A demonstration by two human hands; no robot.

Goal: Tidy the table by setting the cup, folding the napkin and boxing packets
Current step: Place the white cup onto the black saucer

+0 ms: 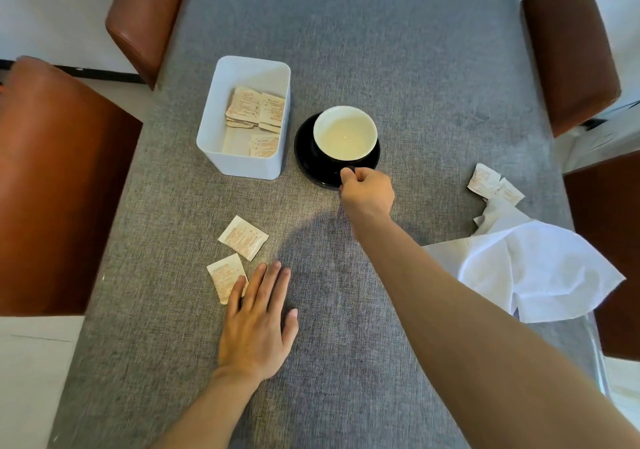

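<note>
A cup (345, 134), dark outside and cream inside, stands on a black saucer (306, 157) at the table's middle. My right hand (367, 191) pinches the cup's handle at its near side. Left of it a white box (221, 133) holds several packets (256, 110). Two loose packets lie nearer me, one (243, 237) alone and one (225, 277) partly under my left hand's fingertips. My left hand (258, 324) rests flat on the cloth with straight fingers. A crumpled white napkin (533, 265) lies at the right edge, with two more packets (493, 183) just beyond it.
The table is covered with grey cloth (381, 50). Brown leather chairs stand around it: two on the left (55, 185), (145, 15) and two on the right (568, 50), (609, 247). The napkin hangs partly over the right edge.
</note>
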